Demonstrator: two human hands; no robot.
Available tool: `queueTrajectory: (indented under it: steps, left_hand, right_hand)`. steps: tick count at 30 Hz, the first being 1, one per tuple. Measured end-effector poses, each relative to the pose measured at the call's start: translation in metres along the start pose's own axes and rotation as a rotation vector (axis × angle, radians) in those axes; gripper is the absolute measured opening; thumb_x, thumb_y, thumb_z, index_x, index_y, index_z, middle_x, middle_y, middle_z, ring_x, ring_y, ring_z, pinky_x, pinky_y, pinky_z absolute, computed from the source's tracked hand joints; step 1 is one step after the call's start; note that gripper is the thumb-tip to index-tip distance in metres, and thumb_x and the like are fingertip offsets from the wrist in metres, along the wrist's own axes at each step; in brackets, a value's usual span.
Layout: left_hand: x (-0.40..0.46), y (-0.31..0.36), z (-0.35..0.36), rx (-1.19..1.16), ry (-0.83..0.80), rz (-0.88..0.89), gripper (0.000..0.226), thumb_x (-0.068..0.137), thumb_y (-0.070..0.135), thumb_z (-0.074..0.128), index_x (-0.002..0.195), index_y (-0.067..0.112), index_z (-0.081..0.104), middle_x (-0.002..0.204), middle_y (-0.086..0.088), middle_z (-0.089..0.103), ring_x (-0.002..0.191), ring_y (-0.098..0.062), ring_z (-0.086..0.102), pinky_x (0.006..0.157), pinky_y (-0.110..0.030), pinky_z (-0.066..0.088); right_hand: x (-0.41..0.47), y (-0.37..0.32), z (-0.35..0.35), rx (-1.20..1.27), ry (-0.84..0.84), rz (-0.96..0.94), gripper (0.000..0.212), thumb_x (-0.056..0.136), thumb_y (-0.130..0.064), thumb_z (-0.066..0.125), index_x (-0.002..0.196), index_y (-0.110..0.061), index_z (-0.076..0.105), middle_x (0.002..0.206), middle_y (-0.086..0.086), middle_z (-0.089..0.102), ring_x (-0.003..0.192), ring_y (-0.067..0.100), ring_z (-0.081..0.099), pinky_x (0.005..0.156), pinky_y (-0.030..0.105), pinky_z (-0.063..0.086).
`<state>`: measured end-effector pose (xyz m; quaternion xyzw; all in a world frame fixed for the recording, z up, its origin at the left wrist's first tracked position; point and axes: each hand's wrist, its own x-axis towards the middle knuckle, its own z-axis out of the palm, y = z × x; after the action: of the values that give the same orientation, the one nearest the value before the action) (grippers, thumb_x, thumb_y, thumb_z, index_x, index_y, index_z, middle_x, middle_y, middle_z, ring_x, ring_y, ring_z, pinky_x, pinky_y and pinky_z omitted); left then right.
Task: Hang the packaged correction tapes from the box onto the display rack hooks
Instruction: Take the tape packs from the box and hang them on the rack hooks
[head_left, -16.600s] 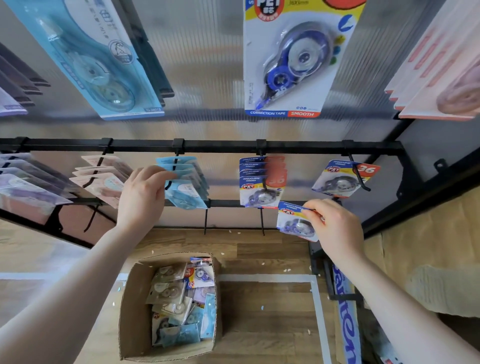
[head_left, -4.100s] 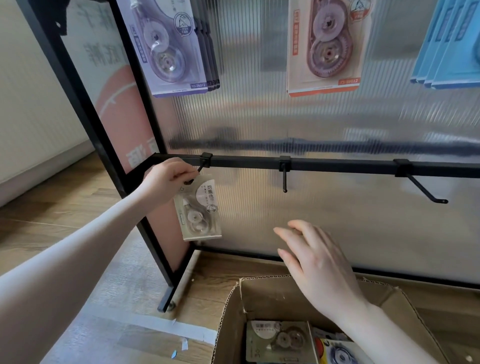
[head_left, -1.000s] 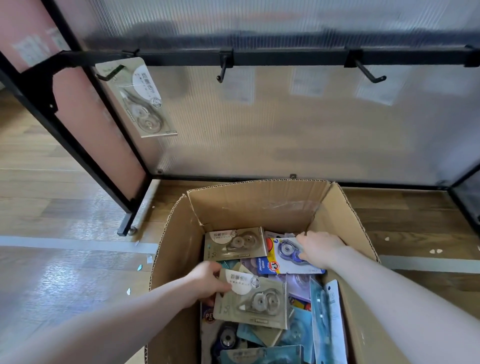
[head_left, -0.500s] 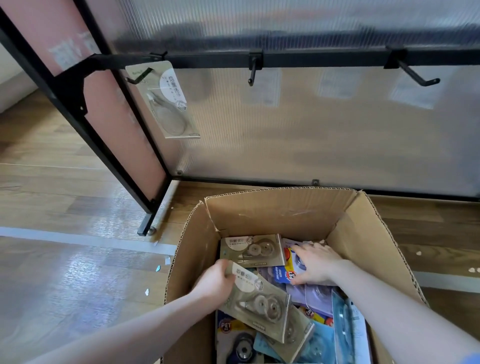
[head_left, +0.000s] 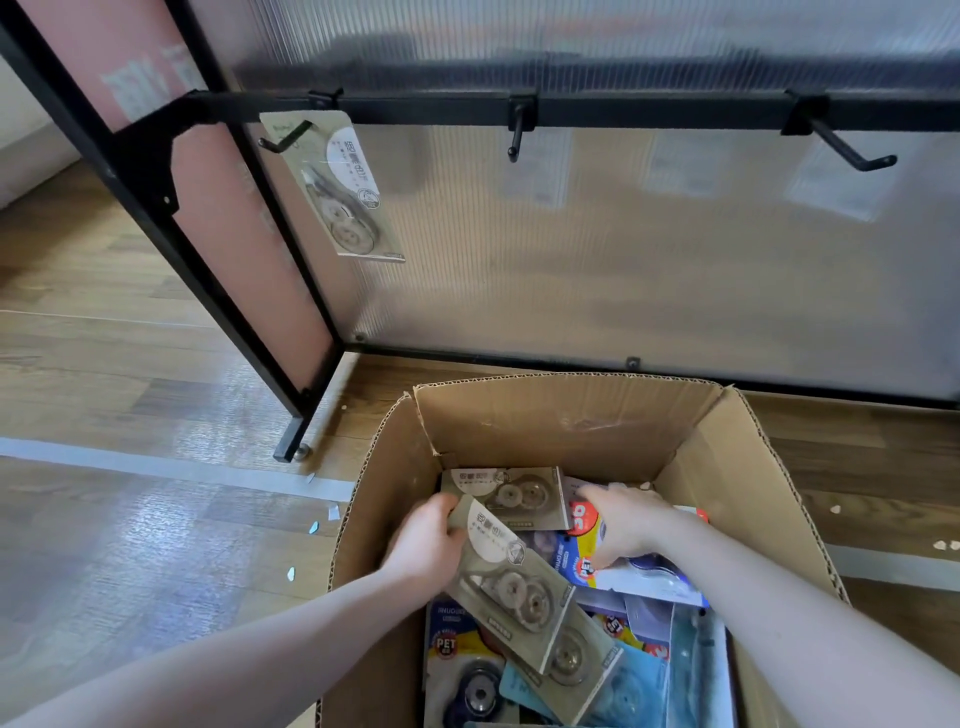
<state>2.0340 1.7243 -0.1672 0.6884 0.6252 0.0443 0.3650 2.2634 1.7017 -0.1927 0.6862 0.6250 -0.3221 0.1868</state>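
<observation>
An open cardboard box (head_left: 566, 415) on the floor holds several packaged correction tapes. My left hand (head_left: 423, 545) grips the top edge of a beige packaged tape (head_left: 511, 582) inside the box. My right hand (head_left: 623, 522) presses down on a blue and white packaged tape (head_left: 623, 571) at the right of the box. Another beige pack (head_left: 511, 496) lies flat at the far side. On the black rack bar (head_left: 649, 111), one beige pack (head_left: 343, 187) hangs from the left hook (head_left: 285, 140). The middle hook (head_left: 517, 135) and right hook (head_left: 852, 153) are bare.
The rack's black frame leg (head_left: 156, 223) slants down to a foot (head_left: 291, 452) left of the box. A ribbed translucent panel (head_left: 623, 249) backs the hooks. Wooden floor with a grey tape line (head_left: 156, 467) and paper scraps lies to the left.
My left hand has lifted the beige pack slightly and tilted it. My right hand has stayed on the blue and white pack. The view has shifted down and closer to the box.
</observation>
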Motion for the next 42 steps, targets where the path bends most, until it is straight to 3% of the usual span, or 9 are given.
queueTrajectory:
  steps: [5, 10, 15, 19, 27, 32, 35, 38, 42]
  left_hand:
    - [0.000, 0.000, -0.003, -0.005, 0.015, 0.009, 0.035, 0.092, 0.014, 0.048, 0.127, 0.014, 0.050, 0.124, -0.005, 0.054, 0.113, -0.018, 0.050, 0.088, -0.022, 0.040]
    - [-0.002, 0.001, -0.005, -0.032, 0.039, 0.050, 0.033, 0.092, 0.014, 0.051, 0.125, 0.015, 0.054, 0.121, -0.002, 0.057, 0.099, -0.010, 0.051, 0.079, -0.018, 0.040]
    - [-0.005, 0.007, -0.013, -0.065, 0.071, 0.101, 0.031, 0.089, 0.015, 0.058, 0.120, 0.017, 0.059, 0.115, 0.002, 0.060, 0.094, -0.007, 0.051, 0.067, -0.012, 0.042]
    - [-0.005, 0.014, -0.025, -0.031, 0.101, 0.140, 0.021, 0.087, 0.017, 0.062, 0.107, 0.019, 0.067, 0.100, 0.007, 0.061, 0.088, -0.006, 0.054, 0.058, -0.005, 0.036]
    - [-0.007, 0.043, -0.051, -0.096, 0.191, 0.202, 0.012, 0.080, 0.017, 0.068, 0.088, 0.023, 0.074, 0.082, 0.012, 0.065, 0.079, -0.003, 0.057, 0.067, -0.016, 0.043]
    - [-0.011, 0.056, -0.062, -0.112, 0.226, 0.255, 0.010, 0.078, 0.018, 0.070, 0.085, 0.022, 0.074, 0.078, 0.010, 0.067, 0.075, -0.006, 0.057, 0.063, -0.014, 0.043]
    - [-0.016, 0.066, -0.072, -0.095, 0.251, 0.304, 0.008, 0.079, 0.018, 0.070, 0.086, 0.020, 0.074, 0.077, 0.008, 0.066, 0.078, -0.011, 0.059, 0.071, -0.024, 0.047]
    - [-0.019, 0.075, -0.084, -0.119, 0.295, 0.363, 0.007, 0.078, 0.015, 0.071, 0.083, 0.018, 0.074, 0.068, 0.016, 0.059, 0.069, -0.002, 0.053, 0.070, -0.024, 0.044]
    - [-0.018, 0.084, -0.103, -0.167, 0.338, 0.403, 0.004, 0.076, 0.017, 0.073, 0.080, 0.018, 0.075, 0.072, 0.010, 0.067, 0.071, -0.007, 0.060, 0.070, -0.027, 0.048]
  right_hand:
    - [0.001, -0.002, -0.003, 0.007, 0.065, -0.005, 0.088, 0.067, -0.018, 0.065, 0.138, -0.045, 0.021, 0.121, 0.006, 0.043, 0.114, 0.031, 0.047, 0.093, 0.038, 0.038]
    - [-0.004, -0.008, -0.017, 0.023, 0.357, -0.062, 0.044, 0.087, -0.030, 0.058, 0.125, -0.037, 0.038, 0.113, 0.002, 0.055, 0.105, 0.027, 0.054, 0.081, 0.035, 0.038]
    - [-0.015, -0.001, -0.032, 0.082, 0.490, -0.096, 0.044, 0.089, -0.022, 0.056, 0.127, -0.034, 0.039, 0.119, 0.000, 0.056, 0.107, 0.028, 0.054, 0.083, 0.036, 0.045]
    - [-0.026, 0.001, -0.041, 0.104, 0.561, -0.109, 0.024, 0.089, -0.019, 0.052, 0.109, -0.029, 0.043, 0.110, -0.001, 0.059, 0.096, 0.029, 0.055, 0.074, 0.037, 0.046]
    - [-0.049, -0.011, -0.068, 0.162, 0.656, -0.060, 0.040, 0.087, -0.012, 0.048, 0.123, -0.029, 0.045, 0.120, -0.001, 0.059, 0.106, 0.027, 0.055, 0.074, 0.032, 0.038]
    - [-0.063, -0.018, -0.080, 0.145, 0.762, -0.030, 0.022, 0.090, -0.020, 0.049, 0.110, -0.024, 0.058, 0.109, 0.003, 0.063, 0.099, 0.029, 0.057, 0.073, 0.033, 0.045]
    - [-0.072, -0.022, -0.087, 0.208, 0.843, -0.043, 0.021, 0.095, -0.026, 0.044, 0.107, -0.024, 0.061, 0.102, 0.003, 0.062, 0.096, 0.027, 0.056, 0.064, 0.030, 0.036]
    - [-0.084, -0.027, -0.094, 0.293, 0.927, -0.067, 0.019, 0.094, -0.031, 0.048, 0.099, -0.023, 0.065, 0.095, 0.000, 0.061, 0.088, 0.022, 0.055, 0.057, 0.028, 0.029]
    - [-0.098, -0.034, -0.105, 0.384, 1.027, -0.135, 0.016, 0.092, -0.025, 0.055, 0.099, -0.023, 0.069, 0.096, -0.002, 0.066, 0.086, 0.021, 0.057, 0.062, 0.029, 0.039]
